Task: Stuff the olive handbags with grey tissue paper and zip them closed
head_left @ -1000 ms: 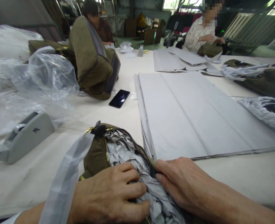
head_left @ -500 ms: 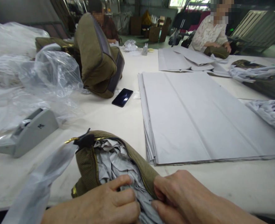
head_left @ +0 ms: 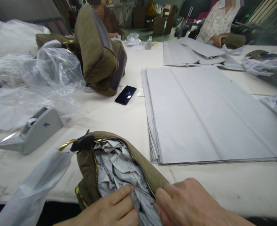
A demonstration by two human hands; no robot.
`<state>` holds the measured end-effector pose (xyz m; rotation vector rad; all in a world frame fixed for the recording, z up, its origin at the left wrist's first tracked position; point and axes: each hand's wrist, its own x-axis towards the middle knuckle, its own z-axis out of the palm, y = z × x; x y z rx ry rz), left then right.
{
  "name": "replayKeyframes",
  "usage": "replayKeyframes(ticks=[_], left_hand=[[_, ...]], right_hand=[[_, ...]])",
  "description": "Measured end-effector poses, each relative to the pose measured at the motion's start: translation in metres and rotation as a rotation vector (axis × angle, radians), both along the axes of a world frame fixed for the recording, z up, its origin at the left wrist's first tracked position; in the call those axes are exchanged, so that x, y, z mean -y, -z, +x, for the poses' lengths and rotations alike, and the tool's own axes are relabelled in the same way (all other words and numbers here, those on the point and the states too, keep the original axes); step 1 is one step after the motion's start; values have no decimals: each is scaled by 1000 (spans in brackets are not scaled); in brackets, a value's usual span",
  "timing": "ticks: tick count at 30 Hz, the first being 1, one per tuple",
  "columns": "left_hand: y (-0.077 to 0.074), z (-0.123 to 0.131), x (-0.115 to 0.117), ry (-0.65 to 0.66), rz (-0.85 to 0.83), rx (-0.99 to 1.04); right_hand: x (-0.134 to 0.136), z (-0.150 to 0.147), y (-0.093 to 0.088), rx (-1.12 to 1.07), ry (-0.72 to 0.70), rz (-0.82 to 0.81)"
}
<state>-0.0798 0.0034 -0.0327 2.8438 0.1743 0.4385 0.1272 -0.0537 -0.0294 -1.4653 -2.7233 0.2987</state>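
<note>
An olive fabric bag [head_left: 150, 168] with an open brass zip lies at the table's front edge. Crumpled grey paper [head_left: 116, 166] fills its opening. My left hand [head_left: 115, 208] lies across the near left zip edge, fingers curled into the opening against the paper; its thumb is hidden. On the other side, my right hand [head_left: 187, 201] pinches the bag's right edge beside the zip. At the bag's far end a black tab holds a brass ring [head_left: 68, 145], from which a strap wrapped in white paper [head_left: 38, 183] hangs toward the lower left.
A grey tape dispenser [head_left: 43, 131] stands left, near clear plastic bags [head_left: 58, 69]. Behind are a larger olive bag [head_left: 96, 53] and a phone [head_left: 125, 95]. A stack of paper sheets [head_left: 199, 116] covers the right. Two people sit across the table [head_left: 101, 117].
The view has shifted slightly, and the brass ring now shows more fully. Both hands stay at the bag's opening. Across the table at right, a person's hands have moved on an olive item.
</note>
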Motion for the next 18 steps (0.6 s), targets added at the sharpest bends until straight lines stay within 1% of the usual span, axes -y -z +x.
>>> replayKeyframes(ticks=[2,4,6,9,11,13,14,16,18], left_hand=[[-3,6,-2,52,-38,-66],[-4,12,-4,117,-83,-125],[-3,14,-5,140,-119,-120],[1,10,-6,142,-86,39],[4,7,-7,135,-29,114],[7,9,-10,113,-16,121],[9,12,-11,121,-26,98],[12,20,-16,169,-77,50],[15,28,-20,233,-125,5]], right_hand=[[4,-4,9,-31,-42,105],[5,-7,10,-34,-96,113],[6,-7,6,-9,-143,59],[7,-4,5,23,-169,-46],[8,-3,12,0,-227,-83],[10,-3,20,-21,-299,-114],[11,-2,22,-31,-330,-129],[13,2,19,-25,-323,-150],[15,11,6,-67,-280,-195]])
